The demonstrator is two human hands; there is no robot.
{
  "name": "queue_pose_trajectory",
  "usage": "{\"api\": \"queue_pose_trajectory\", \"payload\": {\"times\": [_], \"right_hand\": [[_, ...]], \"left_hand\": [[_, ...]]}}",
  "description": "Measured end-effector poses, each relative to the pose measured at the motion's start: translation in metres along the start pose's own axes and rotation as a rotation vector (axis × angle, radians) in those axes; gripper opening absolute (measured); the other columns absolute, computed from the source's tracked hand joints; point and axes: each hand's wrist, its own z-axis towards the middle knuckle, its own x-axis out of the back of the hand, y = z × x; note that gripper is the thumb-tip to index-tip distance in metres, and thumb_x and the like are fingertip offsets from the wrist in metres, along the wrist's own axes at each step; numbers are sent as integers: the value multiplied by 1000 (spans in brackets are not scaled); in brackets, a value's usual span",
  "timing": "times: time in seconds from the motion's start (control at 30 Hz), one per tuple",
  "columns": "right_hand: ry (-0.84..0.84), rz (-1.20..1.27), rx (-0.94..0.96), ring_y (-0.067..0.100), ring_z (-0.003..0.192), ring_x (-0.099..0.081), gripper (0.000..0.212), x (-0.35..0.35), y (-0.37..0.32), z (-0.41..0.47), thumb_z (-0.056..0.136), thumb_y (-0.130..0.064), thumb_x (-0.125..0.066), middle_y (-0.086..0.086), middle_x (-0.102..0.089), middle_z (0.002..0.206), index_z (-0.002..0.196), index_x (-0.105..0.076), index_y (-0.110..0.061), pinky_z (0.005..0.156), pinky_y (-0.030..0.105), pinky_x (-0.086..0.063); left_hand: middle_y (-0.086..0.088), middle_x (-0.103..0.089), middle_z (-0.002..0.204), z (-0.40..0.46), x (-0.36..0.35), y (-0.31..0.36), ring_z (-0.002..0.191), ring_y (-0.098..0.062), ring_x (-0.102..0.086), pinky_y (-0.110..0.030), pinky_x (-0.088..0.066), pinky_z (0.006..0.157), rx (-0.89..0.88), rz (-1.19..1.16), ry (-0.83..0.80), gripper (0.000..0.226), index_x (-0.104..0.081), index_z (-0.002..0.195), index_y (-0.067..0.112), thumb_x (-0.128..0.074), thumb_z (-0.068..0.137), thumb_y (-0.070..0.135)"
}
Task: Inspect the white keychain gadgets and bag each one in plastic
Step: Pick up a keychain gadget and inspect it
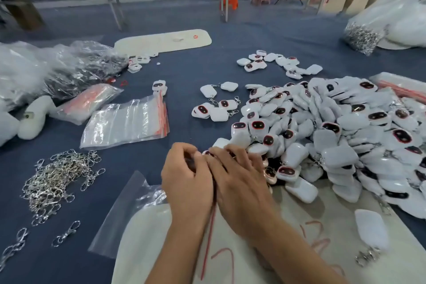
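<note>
A: What are the hands doing?
B: Left hand (187, 182) and right hand (237, 182) meet mid-table, fingers curled together over something small; what they grip I cannot tell.
A: And the gadgets?
B: The gadget pile (334, 136) lies at three o'clock of the hands, zip bags (126, 122) at ten, metal clasps (55, 182) at nine
</note>
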Motion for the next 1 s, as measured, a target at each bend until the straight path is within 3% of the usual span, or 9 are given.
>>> {"api": "queue_pose_trajectory", "payload": {"times": [0.13,0.27,0.43,0.5,0.63,0.77,0.83,0.93,1.0], "right_hand": [[-20,39,-32,22,139,-46,48,-3,4,-1,94,-19,-53,-11,-56,148,141,-56,-25,103,42,-34],[2,57,-85,20,141,-48,41,-4,8,2,97,-26,-54,-6,-61,144,137,-60,-22,111,43,-33],[-23,33,-139,25,144,-45,52,0,18,2,92,-31,-62,1,-60,145,141,-57,-13,113,41,-31],[-17,51,-148,25,144,-44,53,1,18,3,91,-29,-62,2,-60,145,142,-56,-13,114,41,-30],[42,155,-142,25,145,-43,54,4,19,2,93,-18,-52,1,-60,145,147,-53,-13,114,43,-34],[153,296,-135,24,142,-48,50,6,18,1,96,-15,-56,1,-62,142,146,-55,-13,112,49,-38],[217,389,-153,21,137,-51,47,6,17,2,98,-18,-56,0,-63,140,145,-57,-13,112,46,-39],[326,628,-153,13,121,-61,37,7,17,1,102,-20,-58,-2,-68,128,138,-63,-11,106,28,-45],[342,846,-201,14,101,-70,30,8,18,-1,99,-21,-65,-5,-73,113,128,-67,-15,92,33,-55]], "left_hand": [[2,-58,123,0,-2,-3,98,-17,-60,-23,-40,84,-20,183,-91,39,-63,125,17,-57,91,1],[0,-59,140,0,-3,-3,117,-24,-58,-36,-42,104,-100,317,-192,44,-57,141,16,-59,97,14],[9,-66,130,-1,-2,-7,115,-19,-53,-20,-29,83,-129,345,-260,49,-59,140,24,-71,93,27],[10,-68,116,1,-1,-6,108,-19,-57,-24,-36,85,-119,311,-250,41,-64,126,27,-77,87,27],[16,-69,96,1,2,-2,91,-12,-67,-38,-56,83,-62,108,-211,41,-65,103,32,-87,74,15],[18,-74,95,4,5,3,76,-4,-71,-19,-56,66,29,-238,-209,49,-66,106,31,-87,74,0],[8,-78,98,7,6,5,80,-9,-74,-18,-56,71,94,-468,-230,48,-66,112,23,-85,78,-5],[-7,-79,107,9,9,6,97,-22,-77,-24,-59,82,163,-745,-339,46,-63,122,12,-79,83,-6],[-12,-79,109,8,9,7,98,-24,-77,-26,-59,81,218,-830,-376,45,-63,124,10,-77,84,-5]]}}
